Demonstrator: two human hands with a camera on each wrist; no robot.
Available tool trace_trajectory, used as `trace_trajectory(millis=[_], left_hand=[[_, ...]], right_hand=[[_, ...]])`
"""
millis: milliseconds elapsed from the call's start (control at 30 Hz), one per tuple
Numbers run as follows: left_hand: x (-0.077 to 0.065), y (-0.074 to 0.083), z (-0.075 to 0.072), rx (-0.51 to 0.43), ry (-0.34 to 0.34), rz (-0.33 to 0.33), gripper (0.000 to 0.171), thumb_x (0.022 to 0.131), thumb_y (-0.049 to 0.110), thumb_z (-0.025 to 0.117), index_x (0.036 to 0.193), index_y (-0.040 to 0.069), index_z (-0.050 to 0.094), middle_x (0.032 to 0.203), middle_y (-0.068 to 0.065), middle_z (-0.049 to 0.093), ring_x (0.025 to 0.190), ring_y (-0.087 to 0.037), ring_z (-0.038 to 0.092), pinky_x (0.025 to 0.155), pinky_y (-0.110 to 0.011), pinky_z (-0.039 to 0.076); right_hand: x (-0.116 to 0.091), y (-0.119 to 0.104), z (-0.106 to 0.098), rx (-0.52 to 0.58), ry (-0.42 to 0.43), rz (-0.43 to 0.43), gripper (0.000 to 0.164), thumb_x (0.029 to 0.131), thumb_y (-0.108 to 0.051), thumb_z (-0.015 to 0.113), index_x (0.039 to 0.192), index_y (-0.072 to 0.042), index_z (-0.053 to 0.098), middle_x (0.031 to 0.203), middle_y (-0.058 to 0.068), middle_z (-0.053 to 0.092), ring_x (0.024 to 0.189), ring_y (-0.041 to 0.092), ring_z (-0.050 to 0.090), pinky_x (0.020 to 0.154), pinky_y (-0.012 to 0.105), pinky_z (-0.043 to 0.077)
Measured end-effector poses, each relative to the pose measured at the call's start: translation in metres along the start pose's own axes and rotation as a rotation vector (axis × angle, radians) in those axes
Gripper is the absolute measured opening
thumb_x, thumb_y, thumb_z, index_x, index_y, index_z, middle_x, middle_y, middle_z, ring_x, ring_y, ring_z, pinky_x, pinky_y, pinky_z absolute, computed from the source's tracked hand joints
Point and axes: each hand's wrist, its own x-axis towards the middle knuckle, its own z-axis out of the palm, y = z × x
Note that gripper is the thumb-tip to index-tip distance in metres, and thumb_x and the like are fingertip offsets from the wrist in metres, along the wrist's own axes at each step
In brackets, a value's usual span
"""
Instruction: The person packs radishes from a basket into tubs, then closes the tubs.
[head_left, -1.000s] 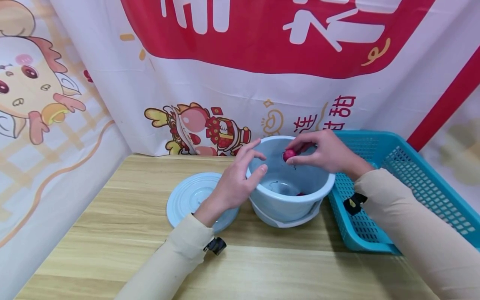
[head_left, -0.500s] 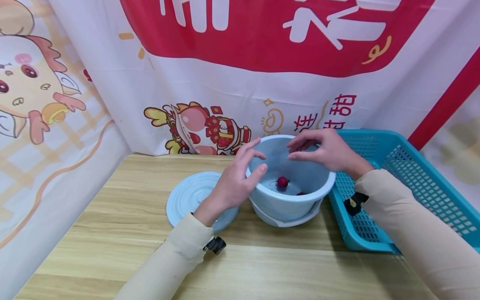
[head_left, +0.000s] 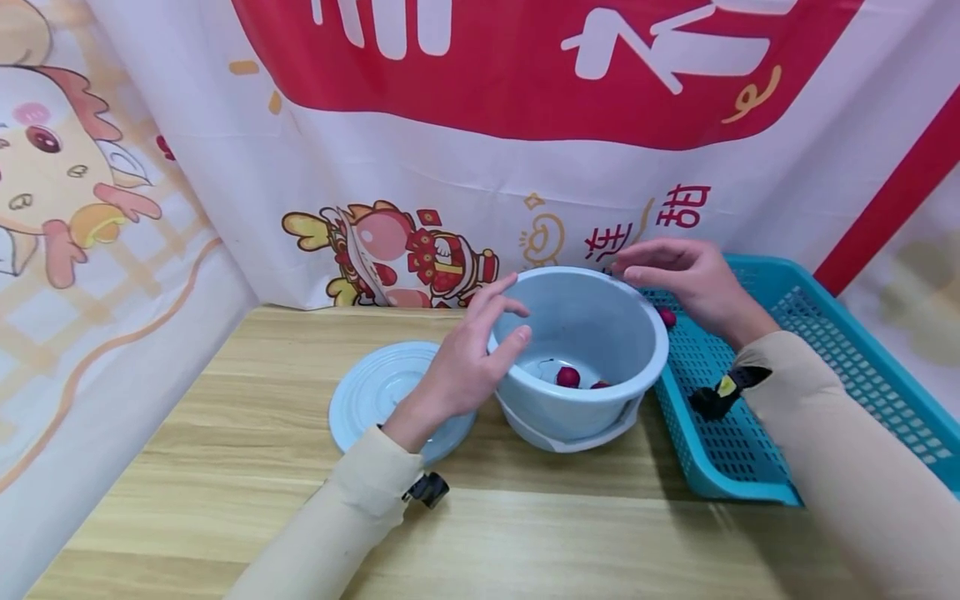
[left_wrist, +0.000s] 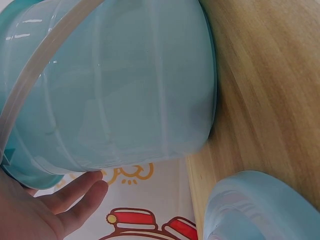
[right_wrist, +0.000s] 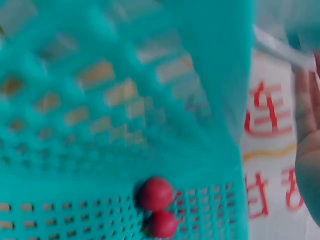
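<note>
A light blue bucket (head_left: 558,402) stands upright with its top uncovered. Inside, on its bottom, lie a red radish (head_left: 567,377) and part of a second red one (head_left: 600,385). My left hand (head_left: 468,358) is at the bucket's left rim, fingers spread and relaxed, holding nothing. My right hand (head_left: 697,283) hovers at the bucket's right rim beside the teal basket (head_left: 693,467), fingers loosely bent around nothing. The right wrist view shows two round radishes, an upper radish (right_wrist: 156,194) and a lower radish (right_wrist: 162,224), close together in the basket.
Left of the bucket, its round blue lid (head_left: 360,400) lies on the wooden table (head_left: 225,467), partly covered by my left forearm. The bucket's handle (head_left: 592,442) hangs down in front. A printed cloth (head_left: 420,167) rises behind the table.
My right hand let go of a radish, which dropped into the bucket. The hand then moved right, out of the bucket's mouth toward the basket. My left hand stayed put.
</note>
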Motion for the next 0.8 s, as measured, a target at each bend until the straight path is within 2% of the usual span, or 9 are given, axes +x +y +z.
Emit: trace_trajectory(millis=[200,367,500,667,733,800], left_hand=[[0.0,-0.002,-0.001,-0.006,0.002,0.001,0.04,0.105,0.045,0.049,0.133,0.02,0.06,0.175,0.01,0.026,0.162,-0.024,0.031,0.123,-0.063,0.039],[0.0,-0.002,0.0,-0.009,0.002,-0.001,0.039,0.105,0.045,0.049,0.132,0.02,0.06,0.175,0.011,0.026,0.162,-0.023,0.031,0.124,-0.062,0.038],[0.0,-0.001,-0.001,-0.007,0.003,-0.001,0.039,0.105,0.045,0.049,0.132,0.02,0.06,0.175,0.01,0.026,0.162,-0.023,0.032,0.124,-0.062,0.038],[0.0,-0.001,-0.001,-0.008,0.004,0.002,0.04,0.105,0.045,0.049,0.133,0.018,0.06,0.175,0.009,0.026,0.162,-0.024,0.032,0.124,-0.062,0.039],[0.0,-0.001,-0.001,-0.008,0.003,0.004,0.041,0.105,0.045,0.049,0.134,0.017,0.06,0.175,0.009,0.026,0.162,-0.024,0.031,0.124,-0.062,0.039],[0.0,-0.001,0.0,-0.008,0.003,0.007,0.042,0.105,0.045,0.049,0.134,0.017,0.06,0.175,0.009,0.026,0.162,-0.024,0.031,0.124,-0.063,0.038]], right_hand=[[0.002,0.019,-0.018,-0.021,0.07,0.117,0.056,0.096,-0.04,0.078,0.144,-0.015,0.065,0.133,-0.014,0.07,0.115,0.014,0.069,0.087,0.024,0.063],[0.004,0.033,-0.031,-0.012,0.091,0.19,0.062,0.095,-0.046,0.076,0.148,-0.018,0.062,0.139,-0.014,0.067,0.121,0.011,0.064,0.089,0.021,0.061],[0.005,0.044,-0.038,-0.022,0.091,0.226,0.063,0.095,-0.047,0.076,0.149,-0.019,0.06,0.134,-0.018,0.066,0.121,0.008,0.063,0.089,0.02,0.061],[0.007,0.056,-0.046,-0.05,0.071,0.281,0.065,0.096,-0.05,0.074,0.15,-0.016,0.059,0.124,-0.023,0.067,0.123,0.013,0.064,0.089,0.022,0.061],[0.008,0.061,-0.048,-0.078,0.056,0.314,0.067,0.096,-0.051,0.073,0.151,-0.015,0.058,0.127,-0.019,0.068,0.126,0.016,0.063,0.089,0.022,0.06],[0.008,0.066,-0.049,-0.115,0.029,0.348,0.067,0.099,-0.051,0.07,0.154,-0.016,0.055,0.138,-0.011,0.066,0.131,0.02,0.061,0.093,0.023,0.06]])
